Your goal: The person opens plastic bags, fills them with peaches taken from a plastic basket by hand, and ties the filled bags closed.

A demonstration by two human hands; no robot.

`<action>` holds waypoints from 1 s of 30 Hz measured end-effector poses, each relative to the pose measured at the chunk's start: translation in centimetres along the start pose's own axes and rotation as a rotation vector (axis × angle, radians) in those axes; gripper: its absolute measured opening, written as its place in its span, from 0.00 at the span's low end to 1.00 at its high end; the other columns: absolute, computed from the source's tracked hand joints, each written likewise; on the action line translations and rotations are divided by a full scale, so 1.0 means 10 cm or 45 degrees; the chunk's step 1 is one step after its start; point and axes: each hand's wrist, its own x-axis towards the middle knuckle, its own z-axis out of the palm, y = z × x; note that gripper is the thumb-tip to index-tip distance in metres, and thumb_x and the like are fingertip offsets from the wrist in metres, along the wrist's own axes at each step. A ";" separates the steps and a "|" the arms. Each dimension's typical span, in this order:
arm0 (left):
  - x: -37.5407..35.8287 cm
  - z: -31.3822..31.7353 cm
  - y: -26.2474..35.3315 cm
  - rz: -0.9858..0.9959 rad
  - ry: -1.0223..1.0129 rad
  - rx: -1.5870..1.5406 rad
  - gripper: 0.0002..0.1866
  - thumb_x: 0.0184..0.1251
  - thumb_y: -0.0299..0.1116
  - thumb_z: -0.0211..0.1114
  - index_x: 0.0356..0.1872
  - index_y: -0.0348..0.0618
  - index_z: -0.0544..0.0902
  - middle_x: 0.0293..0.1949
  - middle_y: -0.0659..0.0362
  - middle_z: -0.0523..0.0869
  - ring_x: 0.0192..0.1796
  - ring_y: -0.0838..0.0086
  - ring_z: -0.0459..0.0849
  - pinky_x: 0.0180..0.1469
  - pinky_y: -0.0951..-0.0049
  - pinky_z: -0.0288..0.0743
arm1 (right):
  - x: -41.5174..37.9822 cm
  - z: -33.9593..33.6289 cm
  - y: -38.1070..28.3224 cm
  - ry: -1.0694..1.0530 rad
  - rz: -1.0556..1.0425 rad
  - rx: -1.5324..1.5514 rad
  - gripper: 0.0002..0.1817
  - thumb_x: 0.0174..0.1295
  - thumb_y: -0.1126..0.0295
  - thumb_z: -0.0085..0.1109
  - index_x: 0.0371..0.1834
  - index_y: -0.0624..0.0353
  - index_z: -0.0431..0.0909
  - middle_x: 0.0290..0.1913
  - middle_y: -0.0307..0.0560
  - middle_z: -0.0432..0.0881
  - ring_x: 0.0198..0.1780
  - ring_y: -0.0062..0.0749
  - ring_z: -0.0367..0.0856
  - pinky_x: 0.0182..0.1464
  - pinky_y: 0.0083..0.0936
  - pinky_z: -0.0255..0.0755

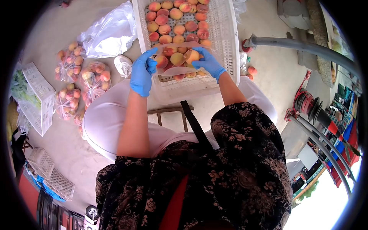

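Observation:
Both my hands wear blue gloves over a white plastic crate (225,34) of red-and-yellow peaches (176,14). Between them a clear plastic bag (176,71) hangs with its mouth spread, and several peaches show inside it. My left hand (141,73) is closed, with thumb and fingers pinching the bag's left rim. On the other side, my right hand (210,64) has its fingers and thumb around a yellow-orange peach (192,56) at the bag's mouth. The bag's right rim lies against those fingers.
Several tied bags of peaches (96,78) stand on the floor at left, near a pile of clear plastic bags (111,32). A white crate of greens (40,99) is farther left. Loose peaches (252,71) lie right of the crate, below a grey metal pole (299,44).

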 end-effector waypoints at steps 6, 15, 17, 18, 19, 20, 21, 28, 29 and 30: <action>-0.01 -0.05 -0.03 -0.042 -0.012 -0.034 0.18 0.63 0.37 0.54 0.50 0.36 0.76 0.16 0.70 0.64 0.19 0.85 0.60 0.23 0.83 0.54 | -0.39 0.08 -0.26 -0.350 0.016 1.009 0.36 0.54 0.72 0.59 0.68 0.55 0.55 0.58 0.44 0.69 0.53 0.32 0.72 0.48 0.30 0.72; -0.03 0.05 -0.02 -0.052 0.023 -0.055 0.20 0.62 0.36 0.55 0.51 0.33 0.75 0.15 0.71 0.61 0.17 0.84 0.57 0.20 0.82 0.50 | -0.73 -0.47 -0.66 -0.316 -0.197 1.101 0.40 0.49 0.68 0.60 0.67 0.61 0.54 0.59 0.49 0.68 0.52 0.33 0.72 0.45 0.29 0.70; 0.03 0.08 -0.02 -0.031 0.013 -0.037 0.19 0.63 0.35 0.55 0.51 0.34 0.76 0.15 0.71 0.60 0.17 0.84 0.56 0.20 0.82 0.49 | -0.88 -0.94 -0.77 -0.138 -0.197 1.185 0.38 0.49 0.68 0.59 0.65 0.65 0.56 0.57 0.53 0.69 0.50 0.35 0.73 0.44 0.30 0.70; 0.04 0.11 -0.04 -0.022 0.010 -0.023 0.19 0.63 0.35 0.54 0.52 0.34 0.75 0.15 0.71 0.59 0.17 0.84 0.55 0.20 0.82 0.49 | -0.97 -1.18 -0.78 -0.008 -0.168 1.211 0.36 0.50 0.69 0.59 0.64 0.67 0.57 0.55 0.55 0.70 0.49 0.36 0.73 0.45 0.31 0.70; 0.05 0.13 -0.06 -0.017 0.009 -0.007 0.19 0.63 0.35 0.54 0.52 0.35 0.75 0.15 0.71 0.58 0.17 0.84 0.55 0.20 0.82 0.48 | -1.03 -1.50 -0.66 0.144 -0.103 1.113 0.33 0.51 0.68 0.58 0.61 0.67 0.60 0.51 0.56 0.72 0.46 0.36 0.75 0.44 0.30 0.71; 0.06 0.15 -0.08 -0.005 -0.018 0.002 0.19 0.64 0.35 0.53 0.53 0.36 0.75 0.15 0.71 0.57 0.16 0.84 0.54 0.19 0.82 0.48 | -1.04 -1.85 -0.47 0.293 -0.038 1.012 0.29 0.53 0.68 0.58 0.58 0.67 0.63 0.48 0.56 0.74 0.43 0.36 0.77 0.43 0.30 0.73; 0.06 0.18 -0.10 0.007 -0.044 0.011 0.20 0.64 0.35 0.52 0.54 0.37 0.74 0.15 0.71 0.56 0.16 0.84 0.53 0.19 0.83 0.47 | -1.02 -2.25 -0.25 0.399 0.043 0.866 0.26 0.54 0.67 0.57 0.55 0.66 0.64 0.44 0.54 0.75 0.39 0.35 0.78 0.40 0.28 0.74; 0.02 0.48 -0.06 -0.149 -0.228 0.230 0.22 0.67 0.36 0.49 0.60 0.39 0.69 0.14 0.72 0.54 0.16 0.86 0.51 0.19 0.84 0.45 | -0.80 -2.99 1.07 0.986 0.934 -0.650 0.33 0.44 0.60 0.66 0.54 0.62 0.67 0.45 0.58 0.77 0.42 0.40 0.81 0.41 0.30 0.79; 0.03 0.51 -0.04 -0.160 -0.240 0.280 0.22 0.67 0.36 0.50 0.60 0.38 0.69 0.13 0.72 0.54 0.16 0.87 0.52 0.19 0.84 0.45 | -0.72 -2.89 1.12 1.010 1.093 -0.925 0.33 0.46 0.59 0.63 0.56 0.61 0.67 0.54 0.63 0.71 0.54 0.46 0.76 0.51 0.35 0.74; 0.04 0.53 -0.02 -0.169 -0.251 0.325 0.23 0.67 0.36 0.50 0.60 0.36 0.68 0.13 0.72 0.54 0.16 0.87 0.52 0.18 0.83 0.45 | -0.66 -2.83 1.15 0.946 1.226 -1.041 0.29 0.49 0.61 0.58 0.56 0.60 0.68 0.59 0.63 0.66 0.57 0.49 0.72 0.56 0.36 0.70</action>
